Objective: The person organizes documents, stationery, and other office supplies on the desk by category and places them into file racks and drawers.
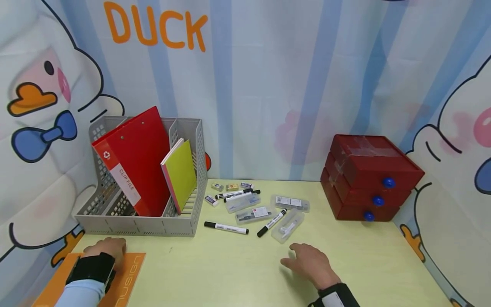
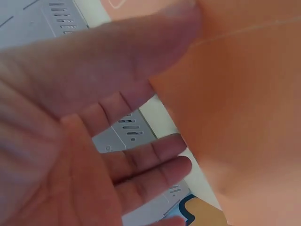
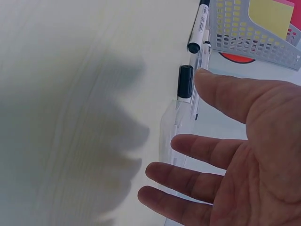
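Note:
My left hand is at the far edge of a flat orange item with pale lettering, perhaps a folder. Up close in the left wrist view, the thumb overlaps the orange surface, and loosely extended fingers reach its edge; firm contact cannot be told. My right hand hovers over the table with fingers spread and nothing in it. Beyond it lie a clear plastic case, a black-capped marker and another marker. The right wrist view shows its open palm.
A grey file rack at left holds a red clip file and a yellow-green notebook. Several small erasers, markers and clear cases lie mid-table. A red three-drawer box with blue knobs stands at right. A printed curtain hangs behind.

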A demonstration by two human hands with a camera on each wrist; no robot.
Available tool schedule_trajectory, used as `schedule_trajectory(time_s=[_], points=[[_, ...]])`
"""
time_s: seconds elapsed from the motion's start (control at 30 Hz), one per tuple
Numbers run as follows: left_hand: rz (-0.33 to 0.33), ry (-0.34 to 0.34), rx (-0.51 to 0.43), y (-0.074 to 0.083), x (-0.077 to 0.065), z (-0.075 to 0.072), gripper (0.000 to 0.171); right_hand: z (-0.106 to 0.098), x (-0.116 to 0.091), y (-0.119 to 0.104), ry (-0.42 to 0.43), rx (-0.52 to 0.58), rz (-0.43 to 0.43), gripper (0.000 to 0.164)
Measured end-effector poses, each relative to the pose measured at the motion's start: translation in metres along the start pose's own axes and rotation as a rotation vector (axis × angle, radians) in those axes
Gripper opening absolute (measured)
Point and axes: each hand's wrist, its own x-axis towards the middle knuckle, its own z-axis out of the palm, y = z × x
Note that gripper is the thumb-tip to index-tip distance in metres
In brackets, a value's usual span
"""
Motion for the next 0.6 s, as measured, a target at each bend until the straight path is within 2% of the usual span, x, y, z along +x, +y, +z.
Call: schedule_trajectory(time_s=[0.1,0.23,0.43,0.6], points=[[0.016,0.0,-0.008,0.0,0.005,0.002,0.04,0.0,0.0,0.0,-0.008,0.002,0.009,0.056],[0.034,-0.036,-0.061,0.006,0.002,-0.003,0.048,0.0,0.0,0.0,-0.016,0.004,0.019,0.057],[0.081,-0.039,-0.126,0.028,-0.019,-0.017,0.048,0.001,0.0,0.0,-0.014,0.001,0.016,0.056],[0.186,-0.004,-0.261,0.05,-0.038,-0.031,0.045,0.002,0.0,0.0,-0.011,-0.004,0.009,0.056]])
